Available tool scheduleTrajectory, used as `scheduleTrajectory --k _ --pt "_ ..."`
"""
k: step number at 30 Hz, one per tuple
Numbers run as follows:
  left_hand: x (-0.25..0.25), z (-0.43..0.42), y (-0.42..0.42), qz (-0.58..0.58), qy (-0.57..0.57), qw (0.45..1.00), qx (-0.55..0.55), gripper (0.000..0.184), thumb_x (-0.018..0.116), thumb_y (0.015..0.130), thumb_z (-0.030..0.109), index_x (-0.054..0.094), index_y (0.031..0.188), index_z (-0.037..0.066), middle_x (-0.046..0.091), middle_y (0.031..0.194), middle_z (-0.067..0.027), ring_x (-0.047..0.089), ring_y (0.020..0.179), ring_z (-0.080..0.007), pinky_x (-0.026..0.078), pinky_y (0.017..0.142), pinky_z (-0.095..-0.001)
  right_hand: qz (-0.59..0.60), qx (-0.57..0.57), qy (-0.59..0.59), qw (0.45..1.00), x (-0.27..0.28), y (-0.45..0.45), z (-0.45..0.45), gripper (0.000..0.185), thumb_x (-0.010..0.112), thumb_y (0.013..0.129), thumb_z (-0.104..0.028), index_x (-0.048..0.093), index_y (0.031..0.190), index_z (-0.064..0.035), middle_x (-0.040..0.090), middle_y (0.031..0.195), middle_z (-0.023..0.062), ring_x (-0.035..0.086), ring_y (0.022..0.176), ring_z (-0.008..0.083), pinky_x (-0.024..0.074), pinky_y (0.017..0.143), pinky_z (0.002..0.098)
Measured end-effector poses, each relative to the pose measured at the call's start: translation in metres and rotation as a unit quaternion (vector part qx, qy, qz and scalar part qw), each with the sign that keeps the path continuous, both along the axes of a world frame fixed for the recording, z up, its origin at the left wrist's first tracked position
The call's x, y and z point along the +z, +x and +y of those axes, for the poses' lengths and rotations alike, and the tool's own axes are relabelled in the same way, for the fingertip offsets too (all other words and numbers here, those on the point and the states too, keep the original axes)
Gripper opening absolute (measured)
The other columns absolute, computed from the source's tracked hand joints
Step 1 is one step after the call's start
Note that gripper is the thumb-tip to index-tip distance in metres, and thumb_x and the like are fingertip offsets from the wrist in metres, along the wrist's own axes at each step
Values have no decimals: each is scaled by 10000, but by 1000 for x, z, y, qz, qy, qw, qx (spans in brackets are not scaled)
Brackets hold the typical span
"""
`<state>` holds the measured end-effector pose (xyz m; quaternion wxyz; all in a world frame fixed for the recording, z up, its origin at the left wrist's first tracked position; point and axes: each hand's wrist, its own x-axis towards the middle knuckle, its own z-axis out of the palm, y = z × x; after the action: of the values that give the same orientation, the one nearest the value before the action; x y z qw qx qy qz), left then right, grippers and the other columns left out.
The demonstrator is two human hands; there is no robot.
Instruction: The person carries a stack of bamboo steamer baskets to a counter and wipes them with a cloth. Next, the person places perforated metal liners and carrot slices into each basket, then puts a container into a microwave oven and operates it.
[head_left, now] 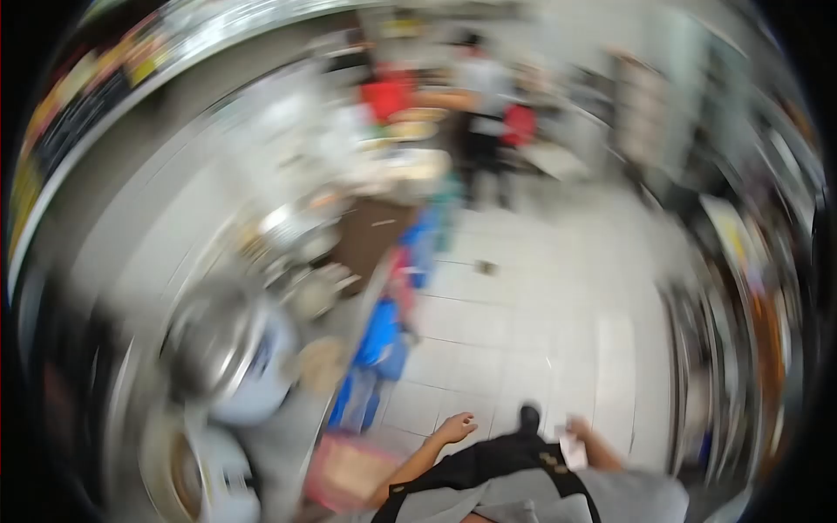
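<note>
My left hand (455,428) hangs at my left side, near the counter's edge. Its fingers are loosely bent and apart, and nothing shows in them. Beside my right hip, my right hand (578,426) is closed on a pale pinkish-white piece of paper or cloth (573,452), which hangs down from the fingers. Motion blur hides its exact kind. One dark shoe (529,418) shows between the hands on the tiled floor (514,349).
Along the left runs a metal counter (336,362) with a large metal pot (209,336), a white rice cooker (222,475) and a brown board (370,231). Blue bags (379,336) sit below it. Racks (697,375) line the right. Another person (486,105) stands at the far end.
</note>
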<state>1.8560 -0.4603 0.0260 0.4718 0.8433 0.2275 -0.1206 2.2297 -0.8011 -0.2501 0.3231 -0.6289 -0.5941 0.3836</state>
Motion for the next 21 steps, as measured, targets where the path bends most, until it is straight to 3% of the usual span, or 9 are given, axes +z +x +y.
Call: scheduleTrajectory --k 1,3,5,7,10,13,18,19,21 --pt "-37 -17 -2 3 -79 991 113 521 655 873 353 537 1263 28 625 1183 -159 617 1065 -270 485 904 -382 52 -144 -285 946 51 -8 14 517 569 870 -318 523 1334 -94 543 1259 167 627 936 263 569 666 415" --pt "-90 -27 -9 65 -108 989 77 527 657 869 325 531 1259 -5 620 1193 -147 570 1135 -263 431 976 -372 27 -293 -358 886 266 -34 52 678 715 779 -234 450 1381 -68 637 1066 174 645 676 254 558 516 375" --pt "-104 -24 -3 150 7 988 39 519 671 836 305 542 1227 -10 619 1172 -158 574 1107 -276 432 961 -375 317 -456 -164 815 350 -14 24 784 746 748 -381 430 1390 -58 630 1129 192 637 965 273 561 564 393" --pt "-99 -18 22 204 76 976 25 511 684 802 284 553 1195 -15 619 1151 -168 578 1080 -289 432 946 -379 128 -510 -175 833 340 35 -4 1001 763 674 -527 316 1459 -96 389 1396 277 430 1257 445 368 1007 608" --pt "-88 -23 79 243 156 957 27 500 704 753 254 569 1147 -23 617 1120 -184 584 1038 -308 432 923 -384 -59 -556 -355 750 343 91 -51 1107 732 691 -575 152 1507 -103 99 1516 304 298 1318 531 310 1063 593" --pt "-96 -33 153 217 193 956 52 490 724 703 223 585 1098 -31 616 1089 -200 591 997 -327 432 901 -390 124 -592 -345 718 344 140 -98 1183 693 694 -648 6 1522 -156 -7 1544 268 237 1372 481 306 1075 568" --pt "-107 -77 327 34 140 988 64 393 724 565 133 613 920 5 609 1020 -214 566 896 -375 425 822 -428 106 -555 -355 745 327 221 -106 1152 589 717 -743 26 1521 -141 5 1532 298 160 1375 524 248 1100 569" --pt "-105 -80 371 17 81 990 -111 343 734 623 178 626 912 26 635 927 -186 568 851 -393 442 831 -426 100 -553 -312 766 325 242 -99 1137 560 732 -755 46 1519 -116 2 1522 321 128 1364 563 202 1116 576" --pt "-111 -105 428 -47 193 970 -139 368 732 712 235 639 1000 25 667 861 -156 619 786 -377 486 814 -414 53 -559 -252 789 321 295 -82 1069 543 770 -732 58 1522 -149 10 1534 296 112 1371 556 177 1126 568"
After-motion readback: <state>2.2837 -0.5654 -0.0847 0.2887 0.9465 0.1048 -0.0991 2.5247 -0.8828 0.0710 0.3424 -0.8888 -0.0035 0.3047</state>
